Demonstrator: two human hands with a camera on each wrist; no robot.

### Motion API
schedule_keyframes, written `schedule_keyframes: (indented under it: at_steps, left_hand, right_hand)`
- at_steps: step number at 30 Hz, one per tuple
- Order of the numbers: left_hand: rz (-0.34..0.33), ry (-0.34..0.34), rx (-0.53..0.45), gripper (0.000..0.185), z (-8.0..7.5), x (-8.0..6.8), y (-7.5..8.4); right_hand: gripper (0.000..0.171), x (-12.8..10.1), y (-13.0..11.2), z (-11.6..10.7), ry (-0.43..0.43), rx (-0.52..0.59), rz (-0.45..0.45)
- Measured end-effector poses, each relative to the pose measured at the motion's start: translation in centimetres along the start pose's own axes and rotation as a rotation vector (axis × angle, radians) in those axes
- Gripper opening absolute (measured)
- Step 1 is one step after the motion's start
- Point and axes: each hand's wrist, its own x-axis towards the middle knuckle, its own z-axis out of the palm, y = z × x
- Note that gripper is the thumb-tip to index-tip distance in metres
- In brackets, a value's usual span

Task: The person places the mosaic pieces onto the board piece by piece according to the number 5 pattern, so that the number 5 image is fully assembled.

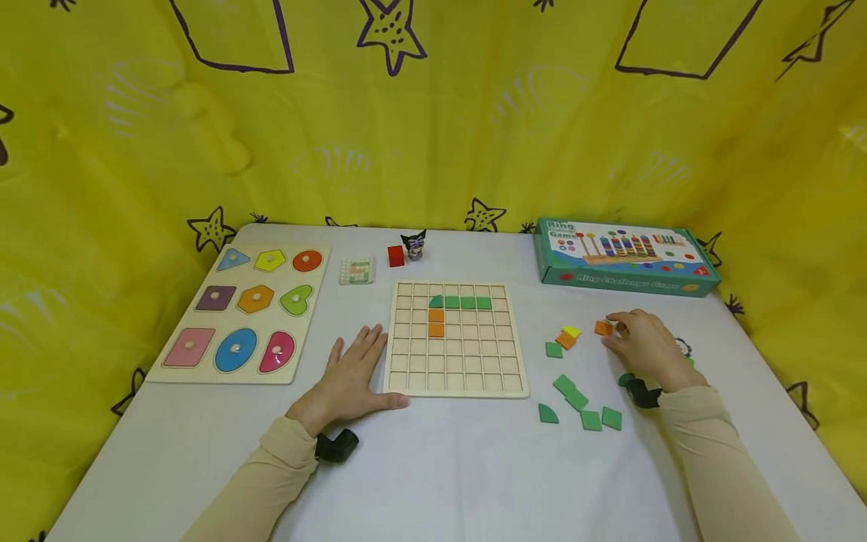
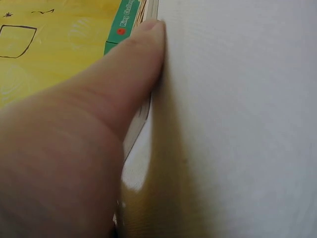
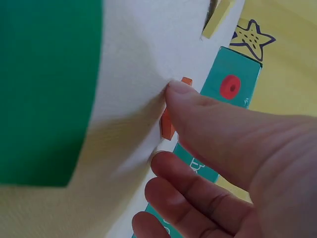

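From the head view, we are resting our left hand [image 1: 352,373] flat on the white table [image 1: 433,467], fingers straight and spread, with the thumb lying along the near left corner of the wooden grid board [image 1: 457,369]. Green and orange tiles are sitting in the board's upper squares. Our right hand [image 1: 646,346] is lying to the right of the board, its fingertips curling onto an orange tile [image 1: 603,327] that is lying on the table. Loose green tiles [image 1: 582,403] are lying near that wrist, and a teal game box [image 1: 626,260] is standing behind. A shape puzzle board [image 1: 240,312] is sitting at the far left.

In the left wrist view, we are seeing the left hand's thumb stretched straight along the board's edge [image 2: 141,119], gripping nothing.

In the right wrist view, our right hand's thumb [image 3: 198,106] is pressing the orange tile [image 3: 167,124] from one side, while the other fingers [image 3: 183,173] are bending just below it.
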Motion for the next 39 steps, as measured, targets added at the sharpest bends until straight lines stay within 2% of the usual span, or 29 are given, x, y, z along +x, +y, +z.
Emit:
schedule_keyframes:
  at_steps: [7,12,17,20,24,28,32,39]
  left_hand:
    - [0.001,0.000,0.006,0.117,0.0,0.1,-0.1]
    - [0.000,-0.001,0.008,0.117,0.0,0.1,-0.1]
    - [0.000,-0.003,0.010,0.116,0.0,0.1,-0.1]
    - [-0.002,-0.003,0.007,0.117,0.0,0.1,0.0]
    - [-0.002,-0.002,0.001,0.117,0.0,0.1,-0.1]
    - [0.000,-0.001,-0.003,0.118,0.0,0.0,-0.1]
    - [0.004,-0.001,-0.003,0.118,0.0,0.0,-0.1]
    - [0.003,0.001,-0.005,0.117,0.1,0.0,-0.1]
  right_hand:
    - [0.025,0.1,0.2,0.5,0.019,0.019,0.002]
    - [0.030,0.1,-0.6,0.7,0.026,0.050,0.033]
    - [0.035,0.4,-3.1,0.7,0.031,0.147,0.045]
    - [0.033,0.6,-5.3,0.9,0.056,0.193,-0.011]
    - [0.029,1.1,-8.2,1.8,0.101,0.208,-0.130]
    - [0.027,2.0,-11.0,3.1,0.087,0.224,-0.226]
    - [0.029,3.0,-13.6,4.4,0.040,0.226,-0.261]
    - [0.024,5.4,-16.7,5.8,-0.014,0.154,-0.308]
